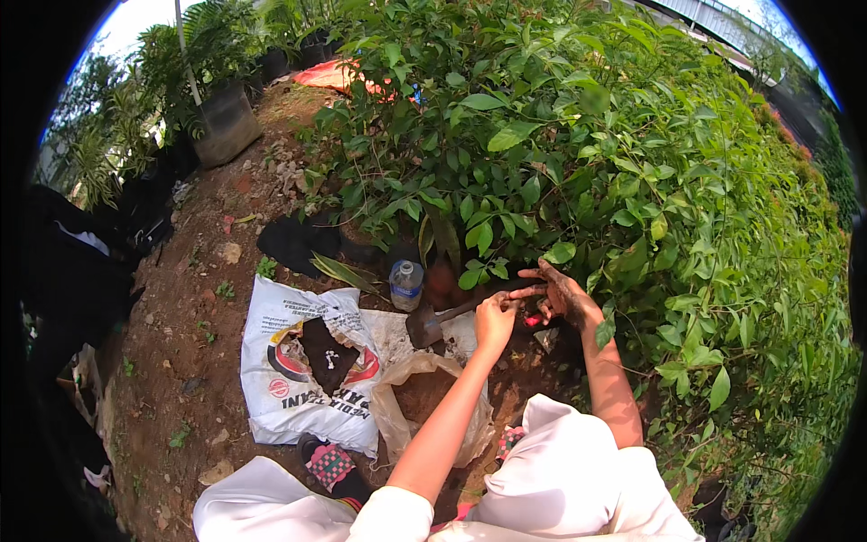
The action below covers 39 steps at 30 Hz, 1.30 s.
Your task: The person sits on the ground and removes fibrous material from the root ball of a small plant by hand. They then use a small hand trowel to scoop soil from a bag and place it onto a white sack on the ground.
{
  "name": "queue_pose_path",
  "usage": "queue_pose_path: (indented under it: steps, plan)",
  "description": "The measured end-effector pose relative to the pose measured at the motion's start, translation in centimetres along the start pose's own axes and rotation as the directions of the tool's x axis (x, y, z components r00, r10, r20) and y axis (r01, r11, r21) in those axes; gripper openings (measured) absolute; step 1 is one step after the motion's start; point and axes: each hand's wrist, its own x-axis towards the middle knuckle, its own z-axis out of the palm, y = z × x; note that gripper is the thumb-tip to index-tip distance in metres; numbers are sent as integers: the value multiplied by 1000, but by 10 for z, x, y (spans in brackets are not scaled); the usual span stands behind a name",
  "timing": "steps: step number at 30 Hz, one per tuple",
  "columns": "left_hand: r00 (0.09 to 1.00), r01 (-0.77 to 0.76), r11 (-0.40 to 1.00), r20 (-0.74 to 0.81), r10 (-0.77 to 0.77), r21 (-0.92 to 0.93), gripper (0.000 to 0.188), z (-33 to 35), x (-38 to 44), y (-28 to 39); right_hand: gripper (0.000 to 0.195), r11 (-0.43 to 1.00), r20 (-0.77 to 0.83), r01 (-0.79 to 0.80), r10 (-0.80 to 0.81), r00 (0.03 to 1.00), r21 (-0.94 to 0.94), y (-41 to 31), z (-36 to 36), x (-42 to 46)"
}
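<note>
My left hand [496,316] has its fingers bent together, its fingertips meeting a finger of my right hand. Whether it pinches that finger is hard to tell. Dark soil coats my right hand [561,293], whose fingers are spread apart. Just below the right fingers shows a small red object [533,320], partly hidden. A small hand tool with a soil-caked metal blade [424,328] lies left of my left hand, its handle pointing towards the hands. Beneath my left forearm stands an opened translucent plastic bag [433,393] containing brown soil. A clear plastic bottle [406,288] stands behind the blade.
A torn white sack of potting mix [308,406] lies at left, dark soil showing through its hole. Leafy shrubs [650,169] crowd the right and far side. Cut long leaves [345,272] lie by a black bag [298,244]. A person in dark clothing [74,284] is at far left.
</note>
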Motion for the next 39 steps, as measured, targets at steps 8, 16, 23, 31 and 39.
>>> queue_pose_path:
  steps: [8, 16, 23, 31, 39]
  plan:
    - [997, 61, 982, 45, -71, 181, 25, 17, 17, -10, 58, 990, -219, 81, -105, 970, -116, 3, 4, 5]
    - [999, -24, 828, 33, 7, 560, 44, -95, -16, -5, 44, 654, -108, -44, -57, 993, -755, 56, 32, 29]
    - [860, 329, 555, 0, -510, 764, 112, -213, -83, -100, 76, -37, 123, 138, 272, 954, -990, 124, 104, 44]
    - [875, 268, 602, 71, -478, 752, 52, -204, -98, -134, 24, 92, 168, 147, 282, 945, -985, 148, 99, 59]
    - [821, 54, 670, 349, -452, 741, 48, -222, -83, -89, 32, 24, 231, 247, 454, 861, -969, 69, 100, 28]
